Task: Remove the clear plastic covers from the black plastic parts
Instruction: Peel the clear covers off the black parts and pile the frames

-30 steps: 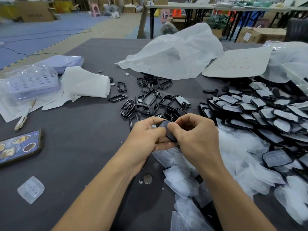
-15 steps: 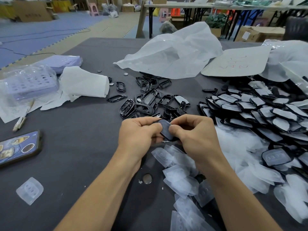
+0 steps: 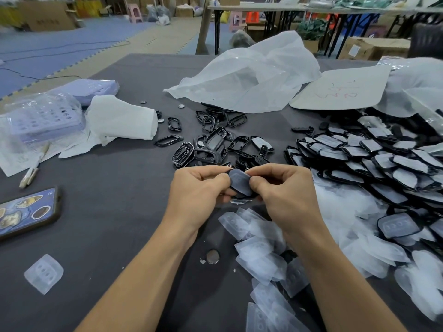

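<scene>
A black plastic part with a clear cover (image 3: 240,182) is held between both hands above the table's middle. My left hand (image 3: 200,190) pinches its left edge and my right hand (image 3: 281,189) pinches its right edge, fingers curled. Whether the cover has come loose is hidden by the fingers. Bare black frames (image 3: 211,147) lie in a heap just beyond my hands. Covered black parts (image 3: 383,159) are piled at the right. Loose clear covers (image 3: 261,250) lie under my right forearm.
A phone (image 3: 26,212) lies at the left edge, and a single clear cover (image 3: 44,273) near the front left. A white cloth (image 3: 122,121) and a plastic tray (image 3: 40,116) sit at the far left. A crumpled clear bag (image 3: 249,75) and a cardboard sheet (image 3: 340,89) lie at the back. A coin cell (image 3: 212,256) rests between my forearms.
Both hands have stayed together on the part, turning it slightly so that more of its covered face shows between the thumbs.
</scene>
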`<state>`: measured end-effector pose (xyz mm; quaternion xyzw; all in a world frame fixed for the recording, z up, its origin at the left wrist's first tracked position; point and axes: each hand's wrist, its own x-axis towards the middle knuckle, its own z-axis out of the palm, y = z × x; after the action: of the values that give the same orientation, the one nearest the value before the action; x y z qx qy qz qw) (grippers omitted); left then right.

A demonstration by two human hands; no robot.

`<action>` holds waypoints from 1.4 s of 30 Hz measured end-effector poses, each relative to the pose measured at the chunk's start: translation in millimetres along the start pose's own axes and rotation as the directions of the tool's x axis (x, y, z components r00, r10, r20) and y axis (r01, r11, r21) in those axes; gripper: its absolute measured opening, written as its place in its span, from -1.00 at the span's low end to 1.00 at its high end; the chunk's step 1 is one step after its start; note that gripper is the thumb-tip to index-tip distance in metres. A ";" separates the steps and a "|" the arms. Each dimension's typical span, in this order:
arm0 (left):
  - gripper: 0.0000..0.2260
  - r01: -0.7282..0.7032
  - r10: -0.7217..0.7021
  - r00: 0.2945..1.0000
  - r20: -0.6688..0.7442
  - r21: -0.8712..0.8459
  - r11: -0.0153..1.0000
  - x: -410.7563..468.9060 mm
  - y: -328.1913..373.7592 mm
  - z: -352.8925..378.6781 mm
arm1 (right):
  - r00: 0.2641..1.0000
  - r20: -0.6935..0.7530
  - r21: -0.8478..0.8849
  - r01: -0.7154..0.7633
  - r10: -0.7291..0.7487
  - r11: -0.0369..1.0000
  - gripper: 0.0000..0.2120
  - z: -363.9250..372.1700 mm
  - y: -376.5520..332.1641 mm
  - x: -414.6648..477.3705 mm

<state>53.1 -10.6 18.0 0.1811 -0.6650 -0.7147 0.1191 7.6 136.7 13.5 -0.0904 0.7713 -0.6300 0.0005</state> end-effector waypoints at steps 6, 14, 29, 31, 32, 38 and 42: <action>-0.84 0.036 -0.036 0.999 -0.001 -0.073 0.997 -0.9 0.3 2.3 | 0.992 0.057 0.183 -0.118 0.110 0.976 -0.81 1.2 -1.8 0.2; -0.88 0.029 -0.030 0.999 -0.016 -0.054 0.998 0.4 -0.8 3.8 | 0.995 0.034 0.148 -0.101 0.097 0.984 -0.77 1.0 -1.8 1.9; -0.85 0.037 -0.036 0.998 0.044 -0.025 0.999 0.9 -2.9 3.6 | 0.999 0.022 0.048 -0.024 0.023 0.999 -0.78 -0.4 -1.0 1.7; -0.76 0.032 -0.031 0.996 0.086 -0.003 0.999 -0.8 -1.0 2.8 | 1.000 0.020 0.013 -0.002 0.002 1.000 -0.79 -0.1 -0.2 2.5; -0.70 0.035 -0.034 0.994 0.107 -0.003 0.999 -1.6 0.1 2.1 | 1.000 0.018 0.001 0.004 -0.004 1.000 -0.79 -0.2 0.2 2.6; -0.76 0.087 -0.082 0.990 0.119 -0.033 0.996 -0.9 3.6 0.8 | 0.999 0.017 -0.034 0.042 -0.041 0.999 -0.82 -2.3 0.0 1.4; -0.90 0.068 -0.068 0.995 0.073 0.001 0.998 0.5 0.0 1.6 | 0.999 0.036 0.010 0.016 -0.017 1.000 -0.82 -1.0 -1.5 0.6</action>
<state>51.9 -9.4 18.0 0.1773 -0.6618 -0.7250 0.0704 7.1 137.3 15.2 -0.1083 0.7672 -0.6322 0.0098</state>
